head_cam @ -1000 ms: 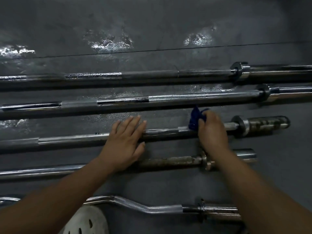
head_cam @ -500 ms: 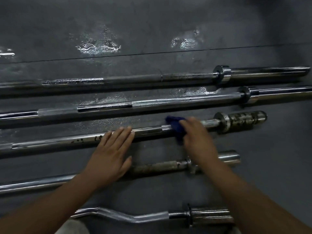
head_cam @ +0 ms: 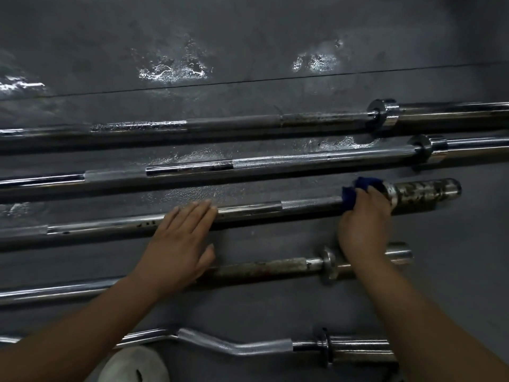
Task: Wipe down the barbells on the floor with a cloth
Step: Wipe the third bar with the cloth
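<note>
Five barbells lie side by side on the dark floor; you are on the third barbell, the middle one. Your right hand is curled round the blue cloth and holds it tight on that bar, right beside its spotty, rusty end. Your left hand lies flat with straight fingers, its tips resting on the same bar to keep it from rolling; it holds nothing.

How far along are you? I think about the middle; the two far barbells look shiny, and the floor by them gleams as if wet, so they may be done, though I cannot be sure. The fourth barbell looks brown and rusty, and the bent barbell near you looks untouched; those two seem left to do. A pale shoe peeks in at the bottom.

I can read no names, labels or writing on any bar.
</note>
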`<state>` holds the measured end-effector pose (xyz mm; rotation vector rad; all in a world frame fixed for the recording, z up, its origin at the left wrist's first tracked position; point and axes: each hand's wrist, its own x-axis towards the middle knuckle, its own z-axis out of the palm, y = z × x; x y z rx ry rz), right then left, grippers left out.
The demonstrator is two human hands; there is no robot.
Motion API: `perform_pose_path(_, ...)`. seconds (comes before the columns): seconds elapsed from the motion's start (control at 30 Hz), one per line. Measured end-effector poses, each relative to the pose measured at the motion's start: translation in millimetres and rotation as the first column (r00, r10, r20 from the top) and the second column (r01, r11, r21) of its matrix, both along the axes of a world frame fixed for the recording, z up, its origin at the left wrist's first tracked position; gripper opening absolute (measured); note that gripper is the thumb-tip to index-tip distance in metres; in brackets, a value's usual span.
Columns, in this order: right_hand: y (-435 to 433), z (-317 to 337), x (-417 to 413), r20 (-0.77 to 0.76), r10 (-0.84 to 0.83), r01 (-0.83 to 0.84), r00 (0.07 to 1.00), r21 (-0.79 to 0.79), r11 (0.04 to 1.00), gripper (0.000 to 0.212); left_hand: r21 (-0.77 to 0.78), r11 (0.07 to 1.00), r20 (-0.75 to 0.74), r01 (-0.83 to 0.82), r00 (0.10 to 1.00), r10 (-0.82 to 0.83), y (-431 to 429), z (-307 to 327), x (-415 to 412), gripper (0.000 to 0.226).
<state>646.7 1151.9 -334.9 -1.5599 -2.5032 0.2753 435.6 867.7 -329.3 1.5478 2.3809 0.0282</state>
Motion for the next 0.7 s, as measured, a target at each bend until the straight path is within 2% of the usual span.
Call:
perform_pose_path(0.1,-43,1,-39,-0.143,-0.152,0.141,0.978,-0.085,0.986,0.04,-0.001,1.0,0.003,0.022,1.0,-0.022,-2,1,-3,0.072)
perform_pose_path(0.2,-105,-4,-78,-0.137,-0.069,0.053,0.988,-0.119,0.991,0.043,0.018,0.999,0.006,0.03,1.0,-0.03,-2,3,-5,0.071)
perform_pose_path(0.3,-175,2,-117,-0.214,0.136,-0.179,0.967,-0.197,0.964,0.045,0.014,1.0,0.015,-0.022,1.0,0.022,-8,2,-13,0.071)
perform_pose_path(0.37,-205,9,-131,-0.265,0.383,-0.442,0.885,-0.217,0.87,0.044,0.019,0.998,0.035,-0.066,0.997,0.065,-17,1,-18,0.071)
perform_pose_path(0.43,-195,10,-131,-0.272,0.514,-0.573,0.813,-0.223,0.789,0.034,0.026,0.997,0.048,-0.07,0.996,0.069,-24,2,-22,0.072)
perform_pose_path(0.5,-164,4,-113,-0.169,0.439,-0.465,0.883,-0.18,0.867,0.028,0.016,0.998,0.048,-0.067,0.997,0.066,-29,4,-20,0.075)
perform_pose_path(0.53,-149,2,-101,-0.132,0.338,-0.357,0.932,-0.16,0.92,0.031,0.017,0.997,0.044,-0.074,0.996,0.073,-30,5,-18,0.076)
perform_pose_path(0.6,-147,7,-86,-0.101,0.19,-0.205,0.977,-0.159,0.966,0.041,0.022,0.997,0.043,-0.075,0.996,0.074,-33,6,-11,0.077)
perform_pose_path(0.63,-159,12,-90,-0.098,0.201,-0.215,0.975,-0.165,0.963,0.043,0.023,0.997,0.057,-0.08,0.995,0.078,-35,8,-7,0.077)
perform_pose_path(0.7,-191,20,-102,-0.144,0.368,-0.393,0.918,-0.219,0.893,0.043,0.037,0.994,0.096,-0.101,0.991,0.097,-40,11,-1,0.077)
